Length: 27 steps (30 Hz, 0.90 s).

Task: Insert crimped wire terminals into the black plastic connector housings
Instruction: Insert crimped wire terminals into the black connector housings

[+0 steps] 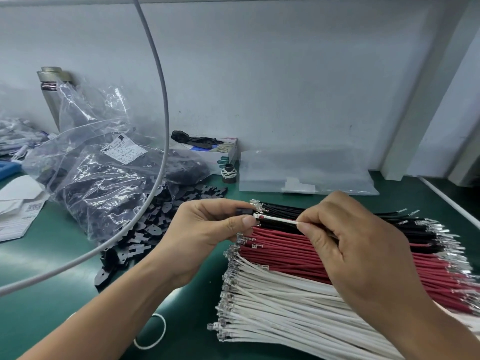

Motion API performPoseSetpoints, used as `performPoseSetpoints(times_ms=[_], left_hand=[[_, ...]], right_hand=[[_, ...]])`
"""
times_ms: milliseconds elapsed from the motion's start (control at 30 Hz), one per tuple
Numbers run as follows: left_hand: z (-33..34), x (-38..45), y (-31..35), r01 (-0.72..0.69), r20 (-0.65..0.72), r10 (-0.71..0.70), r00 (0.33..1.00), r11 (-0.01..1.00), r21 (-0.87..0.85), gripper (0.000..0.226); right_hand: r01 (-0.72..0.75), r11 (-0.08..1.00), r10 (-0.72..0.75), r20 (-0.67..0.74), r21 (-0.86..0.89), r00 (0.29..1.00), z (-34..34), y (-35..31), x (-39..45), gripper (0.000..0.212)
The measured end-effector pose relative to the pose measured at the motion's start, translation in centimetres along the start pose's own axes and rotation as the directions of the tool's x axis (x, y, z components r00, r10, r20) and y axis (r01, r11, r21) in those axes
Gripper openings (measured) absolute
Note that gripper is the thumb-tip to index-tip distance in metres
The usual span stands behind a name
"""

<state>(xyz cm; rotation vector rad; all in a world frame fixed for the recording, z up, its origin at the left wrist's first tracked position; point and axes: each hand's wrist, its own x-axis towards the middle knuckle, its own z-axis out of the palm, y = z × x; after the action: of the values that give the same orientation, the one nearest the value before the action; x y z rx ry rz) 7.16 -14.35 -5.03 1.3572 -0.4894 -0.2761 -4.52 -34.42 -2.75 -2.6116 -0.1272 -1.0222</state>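
Now I see my left hand [207, 224] pinching a black connector housing [244, 211] at frame centre, opening turned right — my right hand [345, 245] pinches a white wire [279, 220], terminal [257, 216] just at that opening, over the wire stacks [298, 289] on the tabletop [39, 315].

Both forearms are bare up to the frame's lower edge: no sleeves, gloves, watch or bands show. The left hand [207, 227] and right hand [361, 245] wear no rings. Fingernails are short and unpainted, the left thumbnail [246, 221] plainly visible.
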Motion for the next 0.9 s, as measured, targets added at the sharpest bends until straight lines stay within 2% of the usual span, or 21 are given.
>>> performPoseSetpoints(times_ms=[67, 200, 533, 900], left_hand=[[0.1, 0.0, -0.1, 0.008, 0.017, -0.008, 1.0, 1.0, -0.012, 0.033], [0.0, -0.1, 0.0, 0.023, 0.02, -0.022, 1.0, 0.999, -0.027, 0.034], [-0.1, -0.1, 0.1, 0.032, 0.03, -0.031, 0.999, 0.999, -0.025, 0.034], [-0.2, -0.3, 0.5, 0.056, 0.057, -0.055, 0.997, 0.998, -0.019, 0.033]], right_hand=[[0.017, 0.999, -0.017, -0.004, -0.046, 1.0, 0.1, 0.0, 0.0, 0.016], [0.033, 0.999, -0.035, -0.068, -0.025, 0.997, -0.1, 0.4, 0.0, 0.014], [0.242, 0.961, -0.256, -0.101, -0.131, 0.961, -0.3, 1.0, 0.2, 0.011], [0.309, 0.94, -0.328, -0.132, -0.146, 0.936, -0.8, 0.9, 0.4, 0.014]])
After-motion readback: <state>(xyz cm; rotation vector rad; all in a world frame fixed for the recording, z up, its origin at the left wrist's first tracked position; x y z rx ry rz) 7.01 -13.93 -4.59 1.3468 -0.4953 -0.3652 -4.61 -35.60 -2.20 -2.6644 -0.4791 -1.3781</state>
